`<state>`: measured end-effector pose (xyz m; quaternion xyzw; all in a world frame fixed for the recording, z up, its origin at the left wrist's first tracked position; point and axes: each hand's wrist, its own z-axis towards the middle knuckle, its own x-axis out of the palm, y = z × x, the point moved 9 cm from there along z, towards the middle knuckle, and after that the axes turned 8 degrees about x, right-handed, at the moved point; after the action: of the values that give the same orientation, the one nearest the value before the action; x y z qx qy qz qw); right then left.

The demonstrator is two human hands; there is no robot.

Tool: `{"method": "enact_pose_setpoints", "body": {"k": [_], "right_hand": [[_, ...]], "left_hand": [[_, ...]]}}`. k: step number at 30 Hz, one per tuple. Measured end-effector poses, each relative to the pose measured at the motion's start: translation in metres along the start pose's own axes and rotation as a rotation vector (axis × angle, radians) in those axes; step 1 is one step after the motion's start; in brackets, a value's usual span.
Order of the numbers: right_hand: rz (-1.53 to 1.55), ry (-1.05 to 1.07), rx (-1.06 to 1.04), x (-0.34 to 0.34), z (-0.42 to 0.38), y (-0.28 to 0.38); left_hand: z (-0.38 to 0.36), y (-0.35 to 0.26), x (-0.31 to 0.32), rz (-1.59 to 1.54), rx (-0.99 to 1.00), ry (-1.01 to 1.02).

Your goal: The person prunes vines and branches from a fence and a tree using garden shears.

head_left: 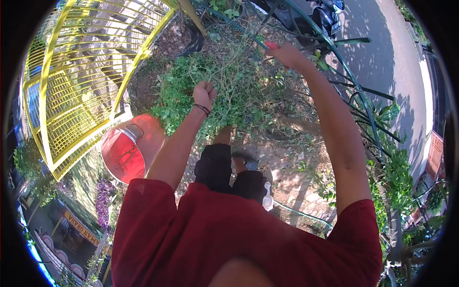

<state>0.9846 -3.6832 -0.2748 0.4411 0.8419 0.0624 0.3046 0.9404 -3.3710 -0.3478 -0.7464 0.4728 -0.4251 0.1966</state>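
Head view: left hand point(204, 93) clenches a bunch of thin green stems point(224, 71) above the bush point(191, 100), while right hand point(287, 53) grips a red-handled cutter point(270, 45) at the fence point(354, 81). Blades near taut stems risk nicking fingers; cuttings could miss the red bucket point(125, 154).

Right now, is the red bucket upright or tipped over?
Upright: the red bucket stands on the ground beside the plants, its open mouth facing up toward the camera.
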Motion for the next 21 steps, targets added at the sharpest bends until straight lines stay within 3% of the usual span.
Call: {"method": "enact_pose_setpoints", "body": {"k": [2, 4, 5, 7, 9, 10, 12, 13, 15, 17, 19, 20, 21], "right_hand": [[-0.022, 0.096, -0.007, 0.042, -0.015, -0.010], [0.006, 0.184, 0.020, 0.081, -0.025, -0.036], [-0.016, 0.265, 0.072, 0.103, -0.026, -0.054], [-0.231, 0.186, -0.010, 0.128, -0.029, -0.075], [-0.253, 0.229, -0.010, 0.160, -0.035, -0.103], [-0.279, 0.272, -0.017, 0.179, -0.041, -0.117], [-0.270, 0.282, 0.088, 0.202, -0.056, -0.150], [-0.264, 0.283, 0.183, 0.213, -0.063, -0.167], [-0.278, 0.323, 0.115, 0.272, -0.054, -0.221], [-0.294, 0.361, 0.040, 0.287, -0.070, -0.229], [-0.177, 0.435, 0.198, 0.269, -0.112, -0.223], [-0.173, 0.439, 0.201, 0.273, -0.120, -0.228], [-0.096, 0.368, 0.208, 0.269, -0.125, -0.234]], "left_hand": [[0.004, 0.010, -0.052, 0.374, -0.056, 0.059], [-0.004, 0.010, -0.078, 1.730, 0.701, 0.650], [0.001, 0.014, -0.116, 1.730, 0.430, 0.600], [-0.001, 0.013, -0.150, 1.714, 0.153, 0.555], [-0.001, -0.001, -0.167, 1.794, -0.164, 0.418], [-0.002, -0.007, -0.162, 1.797, -0.173, 0.424], [-0.006, 0.007, -0.156, 1.984, -0.259, 0.721], [0.004, 0.009, -0.155, 1.986, -0.264, 0.724], [0.008, 0.054, -0.165, 2.282, -0.374, 1.584], [0.025, 0.050, -0.107, 2.173, -0.521, 1.638], [0.062, 0.016, -0.035, 1.977, -0.473, 0.897], [0.070, 0.013, 0.000, 1.880, -0.560, 0.920], [0.078, 0.004, 0.039, 1.928, -0.493, 0.883]]}}
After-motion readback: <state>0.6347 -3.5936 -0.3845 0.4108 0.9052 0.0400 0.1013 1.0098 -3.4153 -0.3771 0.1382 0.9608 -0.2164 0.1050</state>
